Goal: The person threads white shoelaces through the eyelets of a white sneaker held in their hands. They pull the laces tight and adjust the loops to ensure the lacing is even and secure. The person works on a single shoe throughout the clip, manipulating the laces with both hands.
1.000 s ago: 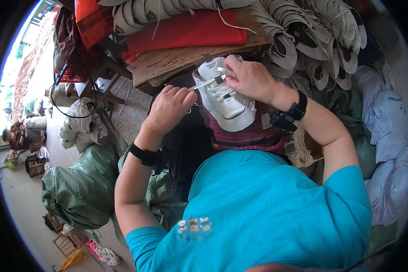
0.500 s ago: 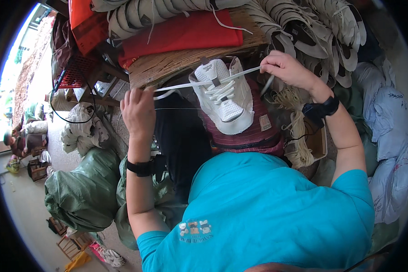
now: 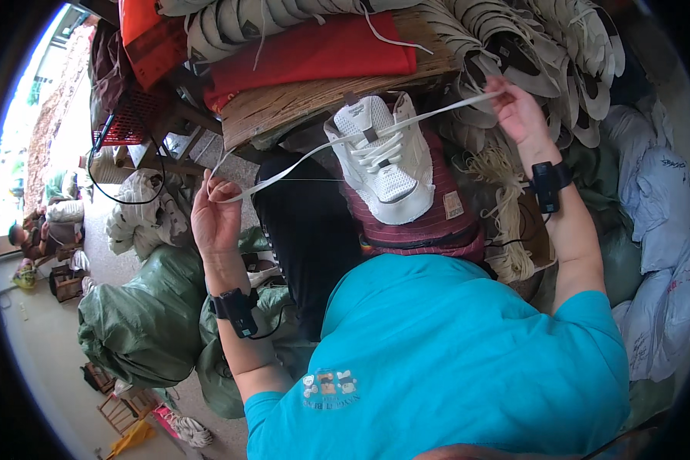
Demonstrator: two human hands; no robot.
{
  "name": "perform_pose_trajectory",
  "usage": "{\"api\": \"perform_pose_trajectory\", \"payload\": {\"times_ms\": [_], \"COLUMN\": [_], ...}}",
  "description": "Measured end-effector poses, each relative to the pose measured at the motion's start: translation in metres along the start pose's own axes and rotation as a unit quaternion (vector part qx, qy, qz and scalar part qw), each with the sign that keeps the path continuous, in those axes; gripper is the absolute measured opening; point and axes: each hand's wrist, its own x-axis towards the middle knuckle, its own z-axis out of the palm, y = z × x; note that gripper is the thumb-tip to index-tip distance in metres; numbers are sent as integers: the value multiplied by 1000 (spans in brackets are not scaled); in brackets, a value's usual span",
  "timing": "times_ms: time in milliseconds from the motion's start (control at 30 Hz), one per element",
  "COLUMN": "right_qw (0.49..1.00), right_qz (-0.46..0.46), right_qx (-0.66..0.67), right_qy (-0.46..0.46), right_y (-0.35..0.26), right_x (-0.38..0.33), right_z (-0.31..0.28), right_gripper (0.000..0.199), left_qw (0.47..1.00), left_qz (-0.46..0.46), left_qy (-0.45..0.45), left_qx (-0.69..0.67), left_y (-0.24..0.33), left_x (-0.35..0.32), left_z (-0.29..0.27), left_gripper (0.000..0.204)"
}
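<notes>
Head view: pinching the white lace (image 3: 452,107) in the left hand (image 3: 216,211), left of the striped cloth (image 3: 414,238), and right hand (image 3: 520,115), right of it, with the shoe (image 3: 379,185) on top. Maybe evening the lace; next, needing gentle pulling.

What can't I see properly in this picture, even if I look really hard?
All in the head view:
The underside of the white mesh shoe: its own top side hides it.
Whether the flat white lace ends in the bare right hand: the grip covers it.
What the bulging green plastic sack holds: its wall hides it.
The far-off person's hands: too small.
</notes>
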Motion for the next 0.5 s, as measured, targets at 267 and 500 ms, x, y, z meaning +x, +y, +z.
{"api": "perform_pose_trajectory", "payload": {"times_ms": [267, 500], "right_qw": [962, 919], "right_qz": [-140, -92], "right_qx": [-164, -381], "right_qy": [171, -38], "right_y": [-47, 0], "right_x": [-1, -51], "right_z": [-51, 54], "right_gripper": [24, 33], "left_qw": [979, 879], "left_qz": [99, 255], "left_qy": [102, 174], "left_qx": [147, 364], "left_y": [49, 28], "left_x": [-6, -2], "left_z": [-46, -40], "left_gripper": [30, 39]}}
